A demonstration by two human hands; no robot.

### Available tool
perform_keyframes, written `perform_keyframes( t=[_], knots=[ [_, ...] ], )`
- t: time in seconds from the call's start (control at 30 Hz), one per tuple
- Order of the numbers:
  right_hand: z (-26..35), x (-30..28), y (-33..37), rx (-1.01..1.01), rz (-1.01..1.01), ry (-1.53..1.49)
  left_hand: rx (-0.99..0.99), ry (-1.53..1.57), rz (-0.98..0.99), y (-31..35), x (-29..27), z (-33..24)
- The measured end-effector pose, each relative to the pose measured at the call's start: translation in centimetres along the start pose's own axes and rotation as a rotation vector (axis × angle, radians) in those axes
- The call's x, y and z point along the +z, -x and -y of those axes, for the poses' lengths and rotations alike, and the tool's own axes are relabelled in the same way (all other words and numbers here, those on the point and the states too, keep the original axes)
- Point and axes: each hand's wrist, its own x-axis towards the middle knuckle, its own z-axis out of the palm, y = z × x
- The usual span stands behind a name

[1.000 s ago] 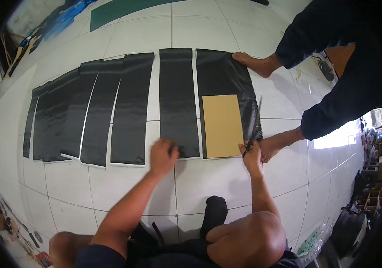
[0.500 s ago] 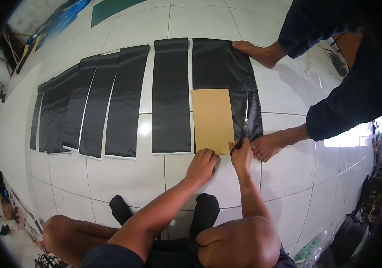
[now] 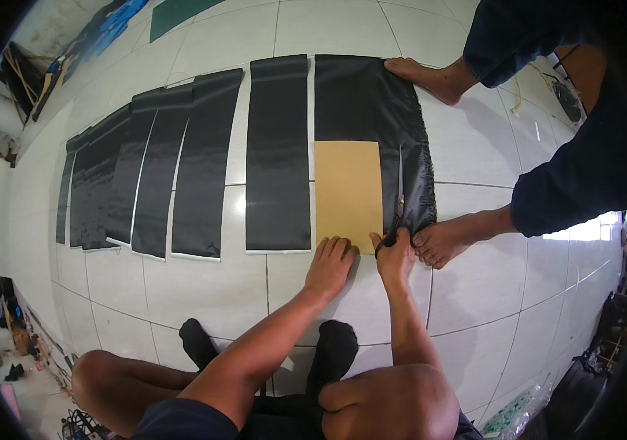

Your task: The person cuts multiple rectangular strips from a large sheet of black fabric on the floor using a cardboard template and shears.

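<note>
My right hand [image 3: 396,257] grips a pair of scissors [image 3: 400,187] by the black handles, their long blades pointing away from me over the black cloth [image 3: 361,95]. They lie just right of a tan rectangular card [image 3: 348,191], which rests on the cloth's near left part. My left hand [image 3: 330,264] lies with its fingers flat on the card's near left corner. The cloth's right edge is frayed and wrinkled. Whether the blades are cutting into the cloth I cannot tell.
Several black cloth strips [image 3: 278,154] lie on the white tiled floor [image 3: 203,293] to the left, some overlapping. Another person's bare feet [image 3: 441,238] press on the cloth's right corners. A green sheet [image 3: 174,16] is at the far left, and a clear plastic bag [image 3: 522,407] sits at the lower right.
The scissors have turned slightly, so that more of a silver blade shows. Both hands stay at the card's near edge. The whole view has shifted a little.
</note>
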Motion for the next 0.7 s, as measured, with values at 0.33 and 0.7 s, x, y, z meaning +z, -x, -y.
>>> perform_keyframes(
  t=[0.33, 0.7],
  knots=[
    [0.1, -0.3, -0.7, 0.003, 0.043, 0.015, 0.014, 0.002, -0.045, -0.1, 0.2, 0.1],
    [-0.5, -4.6, 1.7, -0.013, 0.064, -0.017, -0.008, -0.028, 0.02, -1.1, -0.3, -0.5]
  ],
)
